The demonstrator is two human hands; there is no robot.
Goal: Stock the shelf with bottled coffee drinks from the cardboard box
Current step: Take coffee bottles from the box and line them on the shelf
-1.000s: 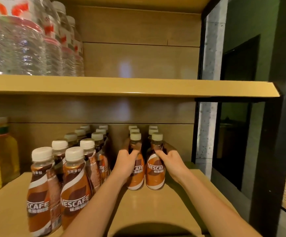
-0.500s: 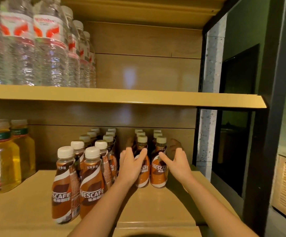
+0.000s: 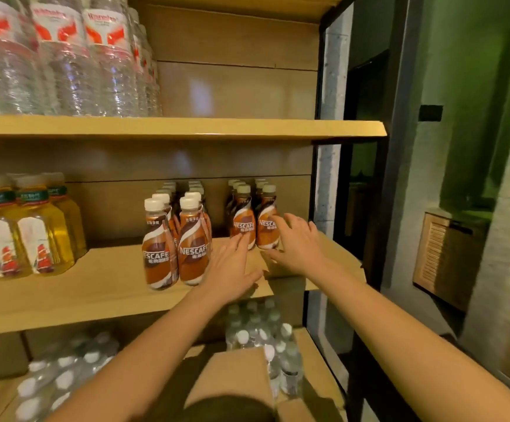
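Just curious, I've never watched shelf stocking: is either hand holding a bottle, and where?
Nothing is held. Left hand: straight fingers at the base of one front coffee bottle. Right hand: straight fingers against the neighbouring bottle's label.

Both bare forearms stretched forward and upward from the bottom of the frame, converging toward its middle. The left grip [image 3: 232, 266] lay palm down with its back to the camera, fingers [image 3: 241, 240] straight and close together, pointing away from the body, thumb splayed to the right. Just beside it, the right grip [image 3: 301, 245] was held slightly higher, fingers [image 3: 281, 220] extended and spread toward the upper left, thumb angled down and inward. Neither curled round anything. The two were near each other but apart, with both wrists straight.
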